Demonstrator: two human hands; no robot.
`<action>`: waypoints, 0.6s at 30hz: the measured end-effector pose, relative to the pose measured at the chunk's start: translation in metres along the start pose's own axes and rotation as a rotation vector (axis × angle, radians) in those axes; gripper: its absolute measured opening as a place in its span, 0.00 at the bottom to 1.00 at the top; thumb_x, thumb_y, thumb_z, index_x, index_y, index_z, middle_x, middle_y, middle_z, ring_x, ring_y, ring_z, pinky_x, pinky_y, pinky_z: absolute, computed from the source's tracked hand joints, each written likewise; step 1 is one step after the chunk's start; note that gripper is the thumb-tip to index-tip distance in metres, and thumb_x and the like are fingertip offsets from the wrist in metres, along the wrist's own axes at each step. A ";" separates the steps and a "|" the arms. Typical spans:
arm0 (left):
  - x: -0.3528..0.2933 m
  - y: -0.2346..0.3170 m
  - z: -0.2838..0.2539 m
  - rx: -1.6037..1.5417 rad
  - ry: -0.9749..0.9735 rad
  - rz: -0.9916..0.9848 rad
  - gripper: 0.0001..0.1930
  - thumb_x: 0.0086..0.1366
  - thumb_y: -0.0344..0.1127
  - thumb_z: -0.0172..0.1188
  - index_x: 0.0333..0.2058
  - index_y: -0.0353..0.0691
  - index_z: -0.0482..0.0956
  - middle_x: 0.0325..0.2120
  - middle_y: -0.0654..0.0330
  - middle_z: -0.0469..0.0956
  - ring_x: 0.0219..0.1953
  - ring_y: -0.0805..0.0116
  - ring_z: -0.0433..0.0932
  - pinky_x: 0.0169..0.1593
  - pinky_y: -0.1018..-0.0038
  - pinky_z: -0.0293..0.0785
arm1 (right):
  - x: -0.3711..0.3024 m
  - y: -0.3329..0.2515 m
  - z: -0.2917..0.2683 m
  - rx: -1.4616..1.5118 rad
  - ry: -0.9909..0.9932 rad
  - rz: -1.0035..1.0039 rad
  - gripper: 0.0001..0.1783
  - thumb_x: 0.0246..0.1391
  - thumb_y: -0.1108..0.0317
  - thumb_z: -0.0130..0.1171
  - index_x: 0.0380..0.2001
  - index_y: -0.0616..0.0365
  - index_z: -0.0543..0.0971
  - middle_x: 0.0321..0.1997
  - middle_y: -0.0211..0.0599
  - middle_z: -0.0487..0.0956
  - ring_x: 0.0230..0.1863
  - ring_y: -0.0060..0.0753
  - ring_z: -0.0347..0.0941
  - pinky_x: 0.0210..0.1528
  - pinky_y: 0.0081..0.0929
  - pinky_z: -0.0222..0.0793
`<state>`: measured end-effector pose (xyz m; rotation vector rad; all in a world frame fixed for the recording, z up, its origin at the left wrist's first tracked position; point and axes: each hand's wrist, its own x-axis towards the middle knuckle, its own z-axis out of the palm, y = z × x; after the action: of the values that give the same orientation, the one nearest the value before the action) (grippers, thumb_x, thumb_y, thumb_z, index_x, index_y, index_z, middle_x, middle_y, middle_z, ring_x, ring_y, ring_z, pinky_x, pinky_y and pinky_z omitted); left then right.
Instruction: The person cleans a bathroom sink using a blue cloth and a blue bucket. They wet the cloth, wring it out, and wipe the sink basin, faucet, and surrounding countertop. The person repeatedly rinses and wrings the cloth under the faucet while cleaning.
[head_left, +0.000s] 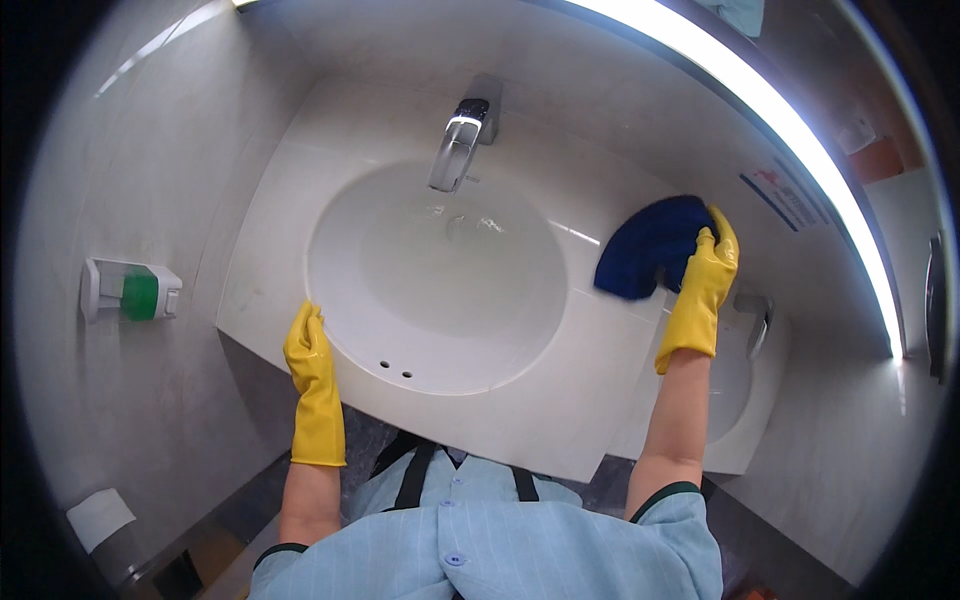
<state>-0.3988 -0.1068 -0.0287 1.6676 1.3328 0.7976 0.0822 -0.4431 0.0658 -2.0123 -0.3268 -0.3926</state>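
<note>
My right hand (712,262), in a yellow rubber glove, grips a dark blue cloth (650,245) by its right side. The cloth spreads out to the left over the pale countertop (560,420), close to the back wall. My left hand (308,338), in a matching yellow glove, is at the front left of the white washbasin (430,345), near its rim. Its fingers are curled together, and nothing shows in them. A chrome faucet (456,155) leans over the basin from the back. Some water appears to lie in the bottom of the bowl.
On the left wall hangs a soap dispenser (140,290) with green liquid. To the right, a second, lower basin (730,385) has its own faucet (757,320). A bright light strip (790,120) curves along the back. Below left is a white paper piece (100,520).
</note>
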 end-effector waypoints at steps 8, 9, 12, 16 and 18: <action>-0.006 0.006 0.034 0.571 -0.021 0.346 0.18 0.68 0.22 0.57 0.55 0.24 0.82 0.38 0.40 0.86 0.36 0.48 0.86 0.41 0.62 0.80 | -0.005 0.025 0.064 -0.408 -0.558 -0.381 0.39 0.53 0.54 0.73 0.68 0.45 0.77 0.74 0.61 0.70 0.71 0.68 0.68 0.73 0.54 0.64; -0.006 0.004 0.034 0.557 0.013 0.435 0.18 0.67 0.21 0.58 0.54 0.24 0.83 0.36 0.40 0.86 0.33 0.46 0.84 0.39 0.60 0.78 | -0.006 0.021 0.074 -0.406 -0.582 -0.423 0.39 0.52 0.54 0.73 0.69 0.43 0.77 0.75 0.60 0.69 0.71 0.67 0.68 0.73 0.55 0.64; -0.007 0.003 0.034 0.595 0.010 0.508 0.18 0.65 0.21 0.60 0.53 0.25 0.84 0.33 0.40 0.85 0.29 0.43 0.82 0.36 0.56 0.76 | 0.000 0.000 0.119 -0.354 -0.751 -0.594 0.38 0.50 0.54 0.74 0.67 0.39 0.78 0.74 0.55 0.71 0.70 0.65 0.69 0.69 0.54 0.68; -0.005 0.008 0.036 0.646 -0.036 0.505 0.17 0.65 0.22 0.61 0.52 0.26 0.84 0.35 0.40 0.86 0.31 0.42 0.83 0.38 0.54 0.78 | -0.018 -0.043 0.184 -0.378 -0.756 -0.697 0.32 0.55 0.56 0.70 0.64 0.40 0.80 0.68 0.55 0.75 0.63 0.61 0.75 0.58 0.57 0.73; -0.005 0.009 0.037 0.688 -0.030 0.508 0.17 0.65 0.23 0.61 0.52 0.26 0.84 0.36 0.40 0.86 0.33 0.41 0.84 0.40 0.55 0.79 | -0.023 -0.064 0.212 -0.416 -0.808 -0.725 0.29 0.58 0.57 0.68 0.64 0.41 0.80 0.65 0.59 0.77 0.59 0.60 0.78 0.54 0.57 0.74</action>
<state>-0.3643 -0.1202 -0.0370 2.6187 1.2487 0.6114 0.0641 -0.2269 0.0167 -2.3327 -1.6091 -0.0522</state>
